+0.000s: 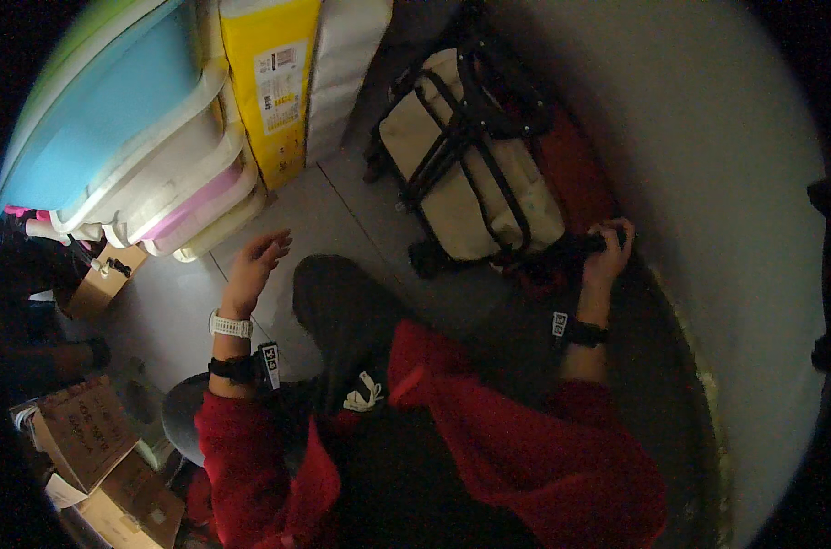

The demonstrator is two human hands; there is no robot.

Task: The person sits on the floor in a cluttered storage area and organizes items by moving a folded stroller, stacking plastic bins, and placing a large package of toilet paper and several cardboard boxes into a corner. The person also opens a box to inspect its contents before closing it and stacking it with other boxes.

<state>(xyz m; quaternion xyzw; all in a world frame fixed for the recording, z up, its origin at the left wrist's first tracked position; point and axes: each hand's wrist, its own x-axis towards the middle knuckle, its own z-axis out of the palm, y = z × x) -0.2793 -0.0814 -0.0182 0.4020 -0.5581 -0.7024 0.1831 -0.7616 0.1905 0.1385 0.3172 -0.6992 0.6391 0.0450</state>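
Note:
My left hand [256,264] hangs in the air above the grey floor, fingers slightly curled and holding nothing; a white watch band is on that wrist. To the right, my right hand [609,250] has its fingers curled around a dark, bar-like part [580,241] at the near end of a cream fabric carrier with a black frame [470,171]. Too little light falls there to tell exactly what the part is. Black straps cross the carrier's cream panel, and small dark wheels seem to show at its side. Something dark red [573,165] lies along its right side.
Nested plastic tubs [141,117] in blue, white and pink stand at the upper left, beside a yellow package [271,89] and a white one [340,75]. Cardboard boxes [86,432] lie at the lower left. A pale wall [724,206] rises on the right. Another person's arm [65,357] shows at the left edge.

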